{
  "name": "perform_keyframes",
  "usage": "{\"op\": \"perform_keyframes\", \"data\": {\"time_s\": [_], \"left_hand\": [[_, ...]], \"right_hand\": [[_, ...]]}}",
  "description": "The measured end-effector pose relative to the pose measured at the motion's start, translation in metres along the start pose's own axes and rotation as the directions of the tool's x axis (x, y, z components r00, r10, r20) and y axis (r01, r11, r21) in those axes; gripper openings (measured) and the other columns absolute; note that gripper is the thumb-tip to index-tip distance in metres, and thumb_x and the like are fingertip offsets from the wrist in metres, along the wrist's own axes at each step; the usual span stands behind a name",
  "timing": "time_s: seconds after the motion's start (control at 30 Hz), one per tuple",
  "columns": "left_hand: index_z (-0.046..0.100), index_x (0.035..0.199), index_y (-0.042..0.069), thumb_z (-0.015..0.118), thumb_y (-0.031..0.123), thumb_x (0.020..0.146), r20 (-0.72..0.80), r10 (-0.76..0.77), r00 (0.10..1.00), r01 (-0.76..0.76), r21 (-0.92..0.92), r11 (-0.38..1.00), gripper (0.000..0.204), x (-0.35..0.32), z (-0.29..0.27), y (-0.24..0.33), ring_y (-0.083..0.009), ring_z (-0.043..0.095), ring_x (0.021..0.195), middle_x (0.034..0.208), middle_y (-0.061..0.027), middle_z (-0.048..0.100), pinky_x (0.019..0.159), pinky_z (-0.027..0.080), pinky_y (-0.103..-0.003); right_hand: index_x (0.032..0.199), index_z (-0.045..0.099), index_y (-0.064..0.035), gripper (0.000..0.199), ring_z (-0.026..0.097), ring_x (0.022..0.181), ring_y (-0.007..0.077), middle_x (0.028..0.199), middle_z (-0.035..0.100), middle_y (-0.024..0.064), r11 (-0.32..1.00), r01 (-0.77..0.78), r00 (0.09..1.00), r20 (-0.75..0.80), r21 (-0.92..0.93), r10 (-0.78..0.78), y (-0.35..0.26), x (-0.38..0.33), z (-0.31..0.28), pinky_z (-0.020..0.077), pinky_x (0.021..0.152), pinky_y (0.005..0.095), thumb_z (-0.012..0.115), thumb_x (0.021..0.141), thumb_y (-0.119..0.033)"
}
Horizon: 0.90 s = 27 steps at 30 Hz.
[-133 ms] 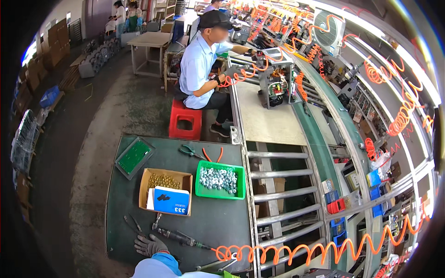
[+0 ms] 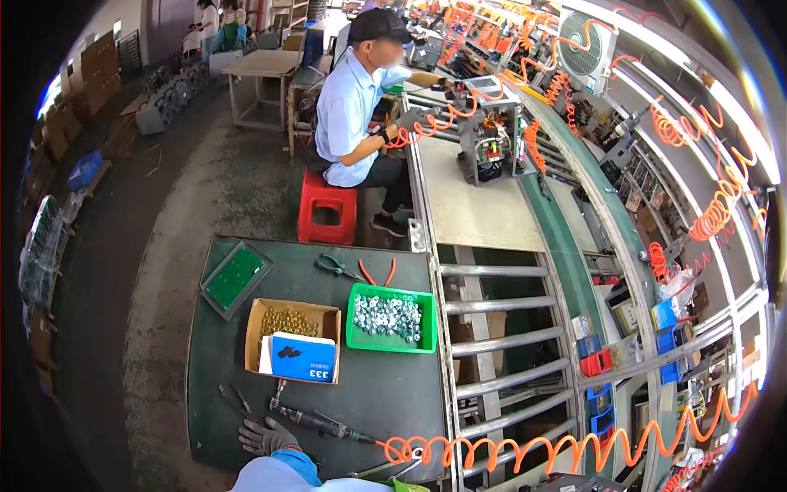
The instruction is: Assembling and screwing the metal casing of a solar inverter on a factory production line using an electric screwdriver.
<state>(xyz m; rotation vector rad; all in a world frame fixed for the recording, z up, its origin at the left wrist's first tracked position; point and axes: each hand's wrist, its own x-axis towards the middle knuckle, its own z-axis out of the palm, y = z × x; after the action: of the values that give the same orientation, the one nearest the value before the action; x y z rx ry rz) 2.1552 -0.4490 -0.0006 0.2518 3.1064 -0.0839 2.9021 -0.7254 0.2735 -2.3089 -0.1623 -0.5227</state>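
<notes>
My left hand [image 2: 269, 437], in a grey glove, lies palm down with spread fingers on the dark green tabletop [image 2: 385, 398]. It holds nothing. Just beyond its fingers rests a slim pair of pliers or tweezers [image 2: 236, 400]. Right of the hand is an air ratchet wrench [image 2: 324, 422], joined to an orange coiled hose [image 2: 508, 451]. Farther up stand a cardboard box [image 2: 252, 348] of brass-coloured fasteners [image 2: 288, 322], a blue-and-white card box [image 2: 302, 357] inside it, and a green bin [image 2: 390, 348] of silver nuts or washers [image 2: 387, 318]. My right hand is out of view.
Behind the bins lie dark-handled pliers [image 2: 334, 264], orange-handled pliers [image 2: 377, 271] and a tray with a green board [image 2: 236, 279]. A roller conveyor [image 2: 504, 346] runs along the right. Beyond, a co-worker [image 2: 348, 123] on a red stool [image 2: 326, 209] handles an open metal machine [image 2: 490, 143].
The whole view has shifted very slightly. My left hand stays flat in the same place on the table.
</notes>
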Motion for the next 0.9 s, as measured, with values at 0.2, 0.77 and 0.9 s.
{"op": "perform_keyframes", "data": {"time_s": [0.2,0.77,0.9], "left_hand": [[0.034,0.145,0.014,0.051,0.044,0.093,-0.124,0.057,0.991,-0.061,-0.027,0.998,0.062,-0.002,0.015,0.0,-0.0401,0.031,0.138,0.149,-0.0171,0.034,0.112,0.023,-0.056],[0.031,0.147,0.017,0.045,0.046,0.096,-0.09,0.044,0.995,-0.038,0.066,0.997,0.06,-0.006,0.011,0.004,-0.0354,0.033,0.138,0.15,-0.0123,0.033,0.113,0.025,-0.051],[0.032,0.146,0.017,0.044,0.047,0.096,-0.058,0.003,0.998,0.001,0.073,0.997,0.06,0.001,0.014,-0.009,-0.0349,0.033,0.138,0.15,-0.0119,0.034,0.113,0.025,-0.051]], "right_hand": [[0.128,0.049,0.0014,0.048,0.06,0.109,0.0314,0.119,0.061,0.0199,0.994,-0.051,0.999,-0.026,-0.099,0.048,-0.031,-0.03,0.008,0.0457,0.092,0.0365,0.056,0.09,-0.027],[0.125,0.053,-0.0015,0.048,0.064,0.098,0.0321,0.11,0.066,0.0183,0.987,-0.08,0.98,-0.195,-0.141,0.052,-0.041,-0.041,-0.034,0.0482,0.084,0.0372,0.056,0.088,-0.032],[0.127,0.051,0.001,0.049,0.064,0.099,0.0324,0.112,0.064,0.0199,0.98,-0.095,0.989,-0.128,-0.176,0.073,-0.048,-0.062,-0.046,0.0502,0.084,0.0382,0.057,0.089,-0.028]]}}
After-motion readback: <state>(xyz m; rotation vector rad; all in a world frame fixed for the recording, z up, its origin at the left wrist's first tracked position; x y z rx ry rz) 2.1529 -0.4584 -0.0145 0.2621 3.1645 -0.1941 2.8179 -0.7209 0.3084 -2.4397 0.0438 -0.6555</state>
